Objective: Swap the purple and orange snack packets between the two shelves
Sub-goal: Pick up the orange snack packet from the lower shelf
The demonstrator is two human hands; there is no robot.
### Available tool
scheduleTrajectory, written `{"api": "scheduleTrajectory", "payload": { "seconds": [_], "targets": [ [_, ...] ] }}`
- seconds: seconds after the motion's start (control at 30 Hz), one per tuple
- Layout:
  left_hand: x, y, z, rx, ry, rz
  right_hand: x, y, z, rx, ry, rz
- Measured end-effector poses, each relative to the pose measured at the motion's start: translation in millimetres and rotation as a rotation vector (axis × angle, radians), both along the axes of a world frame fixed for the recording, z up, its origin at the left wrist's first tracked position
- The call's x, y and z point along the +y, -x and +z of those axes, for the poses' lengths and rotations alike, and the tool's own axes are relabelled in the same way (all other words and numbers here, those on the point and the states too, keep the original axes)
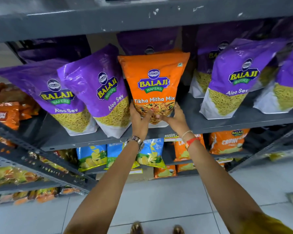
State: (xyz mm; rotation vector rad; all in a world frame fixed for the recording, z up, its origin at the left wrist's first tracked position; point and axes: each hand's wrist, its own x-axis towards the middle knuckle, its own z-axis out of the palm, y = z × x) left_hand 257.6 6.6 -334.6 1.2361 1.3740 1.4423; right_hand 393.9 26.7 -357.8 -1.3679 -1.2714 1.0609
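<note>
An orange Tikha Mitha Mix packet (153, 81) stands upright on the grey shelf (78, 141), in a gap among purple Aloo Sev packets. My left hand (139, 119) grips its lower left corner and my right hand (173, 118) grips its lower right corner. Purple packets flank it: two on the left (41, 83) (98, 76) and one on the right (235, 70), with more purple packets (147, 41) standing behind in the shadow.
The shelf below holds blue chip bags (91, 156) and orange Crunchex bags (227, 141). A second rack with orange and yellow snack packets (5, 114) meets this one at the left. Grey tiled floor (159, 200) lies underfoot. The upper shelf's edge (142, 19) hangs just above the packets.
</note>
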Motion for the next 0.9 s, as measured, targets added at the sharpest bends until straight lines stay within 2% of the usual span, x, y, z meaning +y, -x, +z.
{"api": "scheduleTrajectory", "payload": {
  "seconds": [0.23, 0.43, 0.63, 0.8, 0.9],
  "targets": [
    [-10.2, 1.7, -6.3, 0.104, 0.056, 0.076, -12.3, -3.1, 2.3, -0.065, -0.028, -0.033],
    [-46.8, -1.8, 7.3, 0.045, 0.019, 0.118, -50.9, -10.8, 22.0, -0.106, -0.109, -0.052],
    [-94.6, 2.0, 54.9, -0.012, -0.165, 0.185, -88.0, -7.4, 72.0, -0.104, -0.236, 0.004],
    [-120.4, 22.7, 105.6, 0.063, -0.345, 0.327, -104.5, 8.7, 131.4, -0.068, -0.381, 0.073],
    [-126.8, 35.6, 133.9, 0.098, -0.407, 0.328, -108.4, 20.8, 162.0, -0.074, -0.463, 0.104]
  ]
}}
